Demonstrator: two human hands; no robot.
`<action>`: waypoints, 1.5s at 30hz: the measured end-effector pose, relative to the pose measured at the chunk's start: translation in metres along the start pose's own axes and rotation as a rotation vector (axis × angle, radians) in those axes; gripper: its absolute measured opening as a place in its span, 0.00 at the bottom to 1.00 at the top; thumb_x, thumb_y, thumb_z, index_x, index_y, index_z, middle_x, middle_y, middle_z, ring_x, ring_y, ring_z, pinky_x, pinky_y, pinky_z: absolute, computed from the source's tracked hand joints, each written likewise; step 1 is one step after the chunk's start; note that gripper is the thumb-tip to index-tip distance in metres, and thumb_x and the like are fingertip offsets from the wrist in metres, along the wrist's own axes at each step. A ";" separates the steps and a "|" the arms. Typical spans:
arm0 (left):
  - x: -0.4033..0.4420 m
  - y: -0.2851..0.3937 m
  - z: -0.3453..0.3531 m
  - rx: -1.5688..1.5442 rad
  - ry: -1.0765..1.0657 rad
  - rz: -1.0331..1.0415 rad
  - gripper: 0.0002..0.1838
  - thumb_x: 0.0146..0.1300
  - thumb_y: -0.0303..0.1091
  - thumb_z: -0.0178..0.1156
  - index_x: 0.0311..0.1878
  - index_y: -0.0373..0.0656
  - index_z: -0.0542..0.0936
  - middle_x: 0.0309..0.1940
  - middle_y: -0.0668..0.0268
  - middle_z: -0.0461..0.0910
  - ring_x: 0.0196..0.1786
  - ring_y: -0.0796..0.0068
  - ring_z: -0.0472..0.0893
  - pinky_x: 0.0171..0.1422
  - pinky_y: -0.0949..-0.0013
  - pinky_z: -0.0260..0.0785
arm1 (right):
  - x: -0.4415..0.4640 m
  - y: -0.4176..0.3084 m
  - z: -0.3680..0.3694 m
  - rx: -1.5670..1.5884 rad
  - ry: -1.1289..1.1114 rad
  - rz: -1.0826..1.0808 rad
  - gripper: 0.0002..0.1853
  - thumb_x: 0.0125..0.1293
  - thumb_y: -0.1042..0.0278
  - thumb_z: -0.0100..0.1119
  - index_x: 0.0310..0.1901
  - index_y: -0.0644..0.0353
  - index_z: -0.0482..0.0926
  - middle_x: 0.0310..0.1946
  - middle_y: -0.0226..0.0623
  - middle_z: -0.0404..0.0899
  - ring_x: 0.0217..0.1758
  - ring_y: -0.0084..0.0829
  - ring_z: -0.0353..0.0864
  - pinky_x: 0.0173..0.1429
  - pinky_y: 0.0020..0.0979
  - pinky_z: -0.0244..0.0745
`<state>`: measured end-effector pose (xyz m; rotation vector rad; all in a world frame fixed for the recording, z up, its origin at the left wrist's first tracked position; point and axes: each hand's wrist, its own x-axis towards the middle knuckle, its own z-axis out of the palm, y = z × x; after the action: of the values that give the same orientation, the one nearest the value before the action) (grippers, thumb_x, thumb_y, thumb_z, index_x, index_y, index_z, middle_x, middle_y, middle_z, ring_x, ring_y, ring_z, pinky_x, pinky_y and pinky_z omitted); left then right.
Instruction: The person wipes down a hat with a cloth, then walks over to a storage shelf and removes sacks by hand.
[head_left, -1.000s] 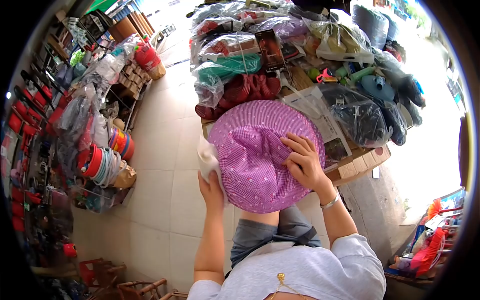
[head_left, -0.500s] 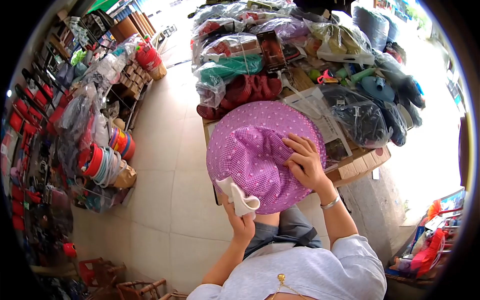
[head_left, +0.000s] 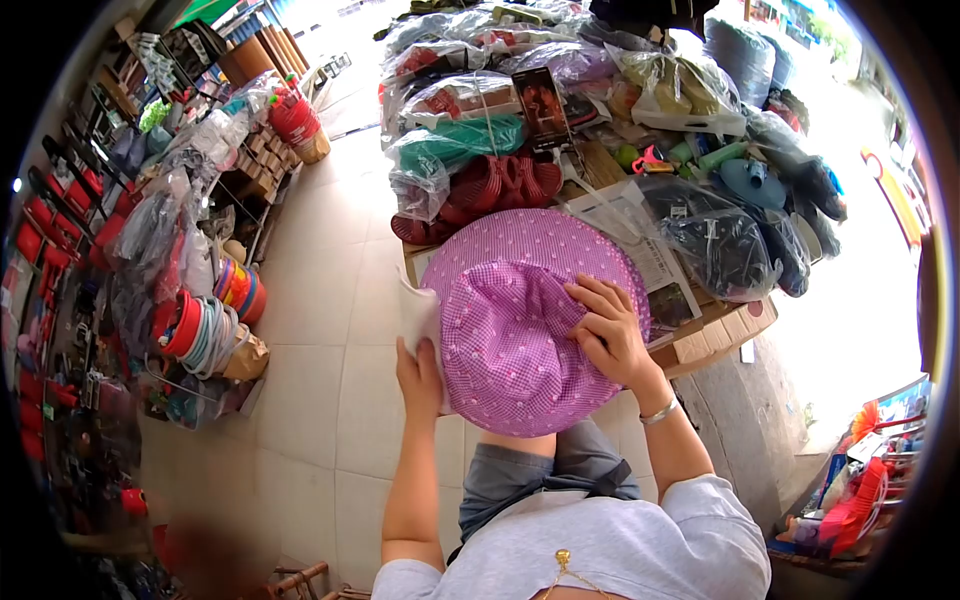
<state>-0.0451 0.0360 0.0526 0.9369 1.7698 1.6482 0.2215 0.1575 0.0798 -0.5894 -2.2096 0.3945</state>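
Observation:
A purple hat (head_left: 520,340) with white dots and a wide round brim is held over the near edge of the goods table. My right hand (head_left: 612,335) grips the cloth at the right side of its crown, fingers bent. At the brim's left edge, my left hand (head_left: 420,378) holds a white cloth (head_left: 418,312), its thumb on the cloth. Part of the cloth is hidden by the brim.
Bagged shoes (head_left: 715,240), dark red slippers (head_left: 500,180) and a cardboard box (head_left: 715,335) lie beyond the hat. Shelves of goods line the left, with a coil of hose (head_left: 212,330). A blurred dark shape (head_left: 205,550) is at the lower left.
Half a second ago my left hand and the white cloth were over the hat's lower left brim; now they are back at its left edge. My right hand keeps its grip. A blurred shape has appeared lower left.

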 end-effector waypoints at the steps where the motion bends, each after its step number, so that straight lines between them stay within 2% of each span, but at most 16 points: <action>1: -0.016 0.001 0.005 0.072 0.021 0.068 0.25 0.71 0.38 0.48 0.65 0.30 0.65 0.59 0.45 0.71 0.61 0.54 0.73 0.64 0.61 0.63 | -0.001 0.001 0.000 0.004 0.002 -0.004 0.05 0.57 0.69 0.57 0.29 0.57 0.81 0.61 0.42 0.75 0.71 0.45 0.65 0.71 0.48 0.55; 6: -0.046 -0.022 0.016 0.211 0.116 0.336 0.26 0.70 0.35 0.49 0.64 0.25 0.63 0.50 0.42 0.77 0.54 0.50 0.78 0.58 0.61 0.68 | -0.002 0.001 -0.004 0.033 -0.009 -0.017 0.05 0.56 0.69 0.57 0.28 0.58 0.81 0.61 0.42 0.75 0.70 0.45 0.66 0.71 0.49 0.55; 9: -0.021 -0.004 0.010 0.196 0.053 0.192 0.26 0.70 0.36 0.49 0.63 0.23 0.64 0.49 0.42 0.78 0.53 0.50 0.79 0.57 0.61 0.69 | -0.002 0.001 -0.005 0.030 -0.019 -0.009 0.05 0.56 0.69 0.57 0.28 0.58 0.81 0.61 0.42 0.75 0.70 0.44 0.66 0.72 0.49 0.55; 16: 0.066 -0.005 0.000 0.146 -0.105 0.090 0.21 0.70 0.38 0.50 0.56 0.30 0.71 0.46 0.46 0.80 0.49 0.55 0.79 0.55 0.62 0.69 | -0.002 0.002 -0.003 0.008 0.007 -0.009 0.05 0.56 0.69 0.57 0.28 0.58 0.81 0.61 0.42 0.75 0.70 0.45 0.66 0.72 0.49 0.55; 20: 0.050 0.016 0.006 0.161 -0.121 0.094 0.20 0.70 0.37 0.49 0.57 0.30 0.70 0.47 0.47 0.80 0.50 0.54 0.79 0.55 0.61 0.69 | -0.004 0.004 0.000 0.014 0.005 0.017 0.07 0.53 0.69 0.54 0.26 0.59 0.82 0.61 0.44 0.75 0.71 0.47 0.66 0.71 0.49 0.55; 23: 0.013 0.025 0.014 0.271 -0.101 0.119 0.22 0.71 0.35 0.49 0.63 0.30 0.66 0.52 0.47 0.77 0.57 0.57 0.77 0.61 0.64 0.67 | -0.004 0.004 -0.001 0.018 0.000 0.008 0.06 0.56 0.69 0.57 0.27 0.58 0.81 0.61 0.42 0.75 0.70 0.45 0.66 0.71 0.50 0.55; 25: 0.007 0.011 0.014 0.388 -0.133 0.528 0.20 0.70 0.33 0.49 0.61 0.32 0.68 0.52 0.43 0.76 0.54 0.41 0.76 0.59 0.57 0.67 | -0.004 0.004 -0.001 0.021 0.000 0.007 0.05 0.56 0.69 0.57 0.27 0.58 0.81 0.61 0.42 0.76 0.70 0.45 0.66 0.71 0.49 0.55; 27: 0.014 0.013 0.015 0.351 -0.120 0.523 0.19 0.70 0.31 0.50 0.61 0.34 0.68 0.54 0.40 0.74 0.56 0.40 0.74 0.61 0.56 0.66 | -0.003 0.003 -0.002 0.024 -0.002 0.003 0.05 0.56 0.69 0.57 0.27 0.58 0.81 0.61 0.42 0.76 0.70 0.45 0.66 0.71 0.49 0.55; 30: 0.041 0.026 0.014 0.300 -0.208 0.212 0.19 0.70 0.37 0.51 0.57 0.33 0.70 0.46 0.42 0.79 0.50 0.42 0.78 0.55 0.56 0.69 | -0.003 0.002 -0.002 0.015 -0.003 0.012 0.06 0.56 0.69 0.56 0.27 0.58 0.81 0.60 0.42 0.76 0.70 0.45 0.66 0.71 0.49 0.55; 31: 0.052 0.025 0.014 0.299 -0.208 0.214 0.19 0.70 0.37 0.51 0.57 0.33 0.70 0.46 0.42 0.79 0.50 0.42 0.78 0.55 0.56 0.69 | -0.003 0.001 -0.002 0.014 0.001 0.012 0.06 0.56 0.69 0.56 0.27 0.58 0.81 0.60 0.42 0.76 0.70 0.45 0.66 0.71 0.49 0.55; 33: 0.075 0.012 0.014 0.276 -0.193 0.156 0.20 0.71 0.38 0.50 0.55 0.31 0.71 0.44 0.54 0.79 0.46 0.64 0.77 0.53 0.65 0.68 | -0.002 0.001 -0.002 0.011 0.013 0.008 0.06 0.56 0.69 0.56 0.27 0.58 0.81 0.60 0.42 0.76 0.70 0.45 0.67 0.71 0.49 0.55; 35: 0.085 0.004 0.014 0.269 -0.169 0.165 0.22 0.70 0.42 0.51 0.55 0.31 0.71 0.44 0.53 0.79 0.47 0.66 0.77 0.54 0.66 0.68 | -0.002 0.001 -0.002 0.015 0.014 0.011 0.05 0.56 0.69 0.56 0.27 0.59 0.81 0.60 0.42 0.76 0.70 0.45 0.67 0.70 0.49 0.55; 38: 0.081 0.005 0.015 0.280 -0.165 0.146 0.20 0.71 0.38 0.50 0.57 0.32 0.70 0.46 0.55 0.79 0.48 0.66 0.78 0.55 0.66 0.68 | -0.003 0.002 -0.002 0.014 0.019 0.003 0.05 0.55 0.70 0.57 0.27 0.58 0.80 0.60 0.42 0.76 0.70 0.45 0.67 0.70 0.49 0.56; 40: 0.065 0.012 0.017 0.220 -0.322 0.308 0.17 0.72 0.34 0.49 0.58 0.34 0.70 0.47 0.45 0.78 0.50 0.46 0.78 0.55 0.57 0.68 | -0.002 0.004 -0.002 0.013 0.023 -0.004 0.05 0.55 0.70 0.57 0.27 0.58 0.80 0.60 0.42 0.76 0.70 0.45 0.67 0.70 0.49 0.56; 43: 0.055 0.040 0.023 0.378 -0.411 0.457 0.16 0.72 0.30 0.48 0.60 0.35 0.70 0.47 0.46 0.78 0.50 0.48 0.78 0.56 0.57 0.68 | -0.003 0.002 -0.001 0.013 0.015 0.003 0.05 0.55 0.70 0.57 0.27 0.58 0.80 0.60 0.42 0.76 0.70 0.45 0.67 0.70 0.49 0.56; 45: 0.071 0.027 0.023 0.360 -0.413 0.404 0.18 0.71 0.34 0.49 0.60 0.35 0.70 0.47 0.45 0.78 0.51 0.49 0.78 0.56 0.57 0.68 | -0.002 0.002 -0.002 0.001 0.019 0.004 0.05 0.55 0.70 0.57 0.27 0.58 0.80 0.60 0.42 0.76 0.70 0.45 0.67 0.70 0.50 0.56</action>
<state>-0.0672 0.1058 0.0824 1.7548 1.6824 1.2377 0.2249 0.1585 0.0785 -0.5949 -2.1905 0.3909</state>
